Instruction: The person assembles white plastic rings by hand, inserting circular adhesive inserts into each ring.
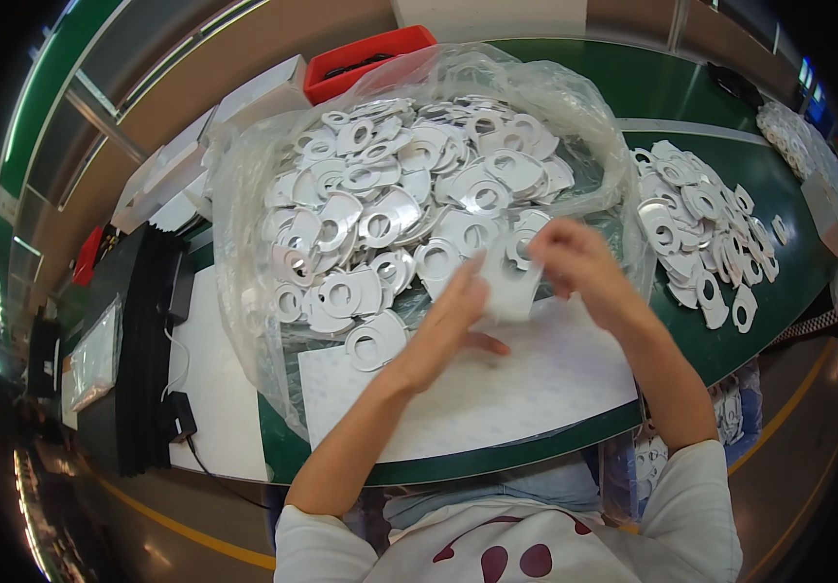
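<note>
Right fingers (pixel 548 260) pinch one white piece (pixel 511 293) near the front of the plastic bag (pixel 240 282), left fingers (pixel 471 275) spread beside it; many loose pieces (pixel 380 223) remain bagged, while the pile (pixel 701 202) right of the bag appears finished.

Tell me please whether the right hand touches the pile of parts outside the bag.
Apart: the head view shows clear bag film between the right hand and that pile.

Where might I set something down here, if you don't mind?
The front right part of the flat white sheet looks bare, between the crumpled clear plastic bag and the near edge of the green table. Bare green shows beyond the right heap of flat, holed white pieces. Inside the bag and on that heap it is crowded.
</note>
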Demonstrator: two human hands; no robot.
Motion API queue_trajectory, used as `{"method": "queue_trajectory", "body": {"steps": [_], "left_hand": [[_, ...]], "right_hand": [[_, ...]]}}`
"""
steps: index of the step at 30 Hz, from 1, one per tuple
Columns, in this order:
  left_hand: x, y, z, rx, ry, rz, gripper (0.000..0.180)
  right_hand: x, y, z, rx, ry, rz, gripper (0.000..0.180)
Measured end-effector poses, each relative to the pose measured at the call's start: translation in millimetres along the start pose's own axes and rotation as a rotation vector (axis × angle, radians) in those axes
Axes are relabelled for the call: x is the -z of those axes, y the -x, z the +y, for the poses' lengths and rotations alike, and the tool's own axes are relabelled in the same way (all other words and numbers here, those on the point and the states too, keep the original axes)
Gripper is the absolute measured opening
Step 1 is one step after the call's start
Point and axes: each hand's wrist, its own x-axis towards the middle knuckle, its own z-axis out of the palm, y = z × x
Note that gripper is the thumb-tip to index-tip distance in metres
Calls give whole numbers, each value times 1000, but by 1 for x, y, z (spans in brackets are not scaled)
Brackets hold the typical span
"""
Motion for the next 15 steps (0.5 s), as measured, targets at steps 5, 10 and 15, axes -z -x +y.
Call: {"method": "queue_trajectory", "body": {"steps": [5,10,15], "left_hand": [[17,52,71,-240,-1490,324,55],[36,70,64,111,-1810,536,45],[47,66,53,141,-1909,607,49]], "right_hand": [[41,-7,-9,459,-733,442,14],[31,-8,-12,472,-1022,662,14],[-21,12,-15,280,272,-191,16]]}}
